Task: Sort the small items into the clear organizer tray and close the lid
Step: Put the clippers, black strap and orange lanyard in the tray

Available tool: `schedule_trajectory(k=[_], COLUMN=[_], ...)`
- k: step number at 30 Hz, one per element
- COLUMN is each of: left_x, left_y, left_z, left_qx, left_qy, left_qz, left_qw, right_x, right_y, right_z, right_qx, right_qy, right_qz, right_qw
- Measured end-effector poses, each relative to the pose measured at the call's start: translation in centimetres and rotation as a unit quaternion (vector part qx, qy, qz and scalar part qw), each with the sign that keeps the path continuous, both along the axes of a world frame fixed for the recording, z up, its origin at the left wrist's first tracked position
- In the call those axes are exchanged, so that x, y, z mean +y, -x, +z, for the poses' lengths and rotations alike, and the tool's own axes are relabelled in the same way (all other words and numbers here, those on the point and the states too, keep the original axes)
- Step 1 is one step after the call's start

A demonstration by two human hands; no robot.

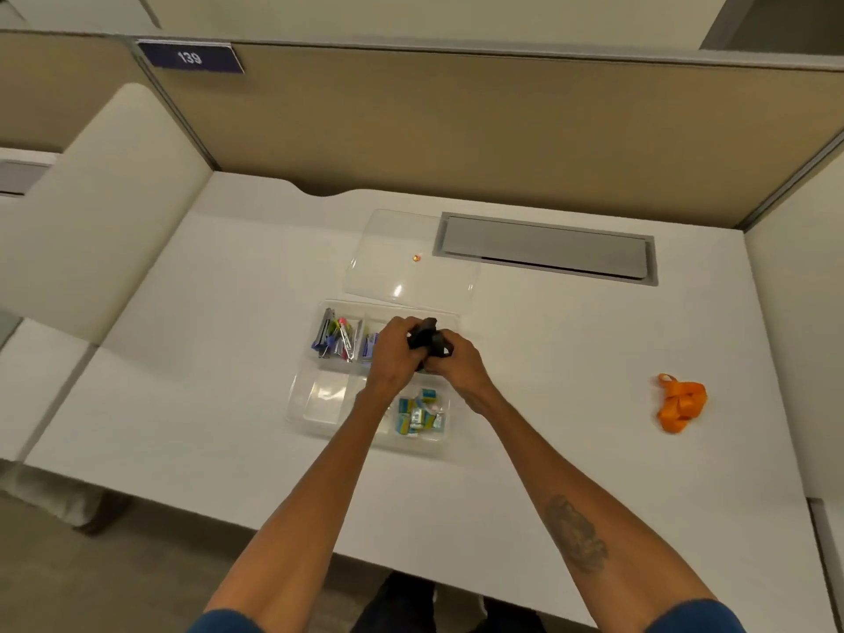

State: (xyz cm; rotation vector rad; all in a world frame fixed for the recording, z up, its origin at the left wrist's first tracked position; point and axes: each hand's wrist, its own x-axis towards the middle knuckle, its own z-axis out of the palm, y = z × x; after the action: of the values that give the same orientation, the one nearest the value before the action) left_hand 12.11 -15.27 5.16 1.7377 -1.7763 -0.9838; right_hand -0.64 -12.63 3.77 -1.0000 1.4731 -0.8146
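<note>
The clear organizer tray lies open at the middle of the white desk. Its back left compartment holds coloured clips and pens. Small blue and yellow packets fill the front right compartment. The front left compartment looks bare. Both hands meet over the tray's back right part: my left hand and my right hand are closed together on a bunched black strap. The clear lid lies flat on the desk just behind the tray. An orange ribbon sits loose far to the right.
A grey cable hatch is set into the desk behind the lid, which partly overlaps it. Beige partition walls close the desk at the back and right. A small orange dot shows on the lid. A cushioned divider stands at the left.
</note>
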Motion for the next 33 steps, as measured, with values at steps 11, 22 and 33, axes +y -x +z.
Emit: schedule_trajectory(k=[11, 22, 33], left_x=[3.9, 3.9, 3.9], left_y=[-14.7, -17.1, -8.2], left_z=[-1.7, -2.3, -1.9], left_qx=[-0.054, -0.094, -0.070], left_qy=[-0.051, -0.120, 0.036], left_qz=[0.164, 0.136, 0.000], left_qw=[0.984, 0.979, 0.997], right_x=[0.7, 0.3, 0.8], right_y=[-13.8, -16.1, -8.4], right_z=[-0.6, -1.2, -0.5], right_qx=[-0.014, 0.028, 0.131], right_qy=[-0.036, -0.044, 0.039], right_qz=[0.098, 0.137, 0.028], right_qw=[0.994, 0.989, 0.990])
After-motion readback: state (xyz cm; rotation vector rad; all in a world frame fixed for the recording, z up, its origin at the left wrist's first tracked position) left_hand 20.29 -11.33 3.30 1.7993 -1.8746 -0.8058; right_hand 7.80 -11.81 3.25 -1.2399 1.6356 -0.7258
